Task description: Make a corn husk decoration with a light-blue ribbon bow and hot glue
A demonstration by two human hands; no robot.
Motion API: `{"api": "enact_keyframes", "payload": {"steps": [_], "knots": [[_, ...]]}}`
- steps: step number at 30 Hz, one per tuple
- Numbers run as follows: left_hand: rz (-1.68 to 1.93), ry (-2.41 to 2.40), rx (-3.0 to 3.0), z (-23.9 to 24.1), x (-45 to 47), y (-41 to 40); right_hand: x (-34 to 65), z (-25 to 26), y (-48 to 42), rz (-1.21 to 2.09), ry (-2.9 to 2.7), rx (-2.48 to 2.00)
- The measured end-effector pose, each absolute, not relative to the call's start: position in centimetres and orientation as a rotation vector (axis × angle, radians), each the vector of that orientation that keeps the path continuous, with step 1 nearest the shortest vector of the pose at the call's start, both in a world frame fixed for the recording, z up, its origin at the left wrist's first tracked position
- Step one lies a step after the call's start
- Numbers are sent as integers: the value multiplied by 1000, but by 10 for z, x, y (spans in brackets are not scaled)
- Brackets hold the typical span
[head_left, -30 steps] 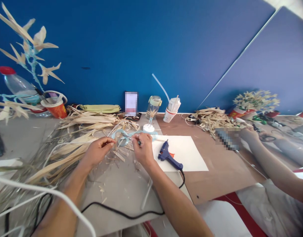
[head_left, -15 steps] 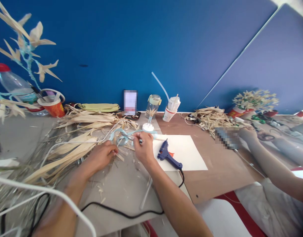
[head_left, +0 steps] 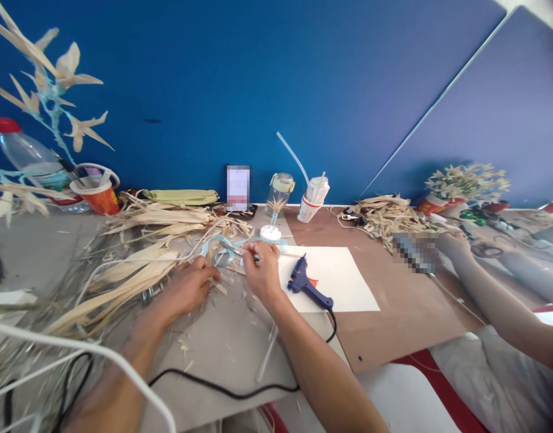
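My right hand is closed round a slim metal tool with a pointed end aimed left; whether it is scissors or tweezers I cannot tell. Light-blue tape lies curled beneath and behind that tool. My left hand is beside it, fingers bent and pressed together over the tabletop; what they pinch is too small to make out. Small strips of dry corn husk lie by its fingertips. Just behind my right hand, a little husk flower with a blue-wrapped stem stands on a white round base.
A blue glue gun rests on white paper to the right. Dry husks cover the left side. A white cable arches across the lower left. At right, another person's hand is near a blurred-out device.
My left hand has shifted slightly right and up, and its fingers point more toward my right hand. My right hand and the tool stay almost in place.
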State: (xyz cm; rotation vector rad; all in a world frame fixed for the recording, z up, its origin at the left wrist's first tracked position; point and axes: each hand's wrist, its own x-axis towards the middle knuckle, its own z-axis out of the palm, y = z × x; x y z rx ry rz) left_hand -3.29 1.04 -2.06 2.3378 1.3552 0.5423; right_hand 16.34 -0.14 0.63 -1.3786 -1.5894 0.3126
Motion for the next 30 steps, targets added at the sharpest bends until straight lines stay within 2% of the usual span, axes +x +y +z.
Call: {"api": "enact_keyframes", "payload": {"steps": [4,8,14,18,30], "knots": [[360,1390,2442,-23,-27,7,163,8,-3,338,-1590,-1388],[430,1419,2476,-22,-26,10,162,9,-2,426,-1539,-1351],[1026,1282,2356,-17,-22,10,166,9,2,1125,-1306,-1086],[1154,1081,2344,-16,-19,9,167,9,0,1449,-1307,-937],[1313,1098,2284,-12,-17,8,165,5,1,1471,-1429,-1116]]}}
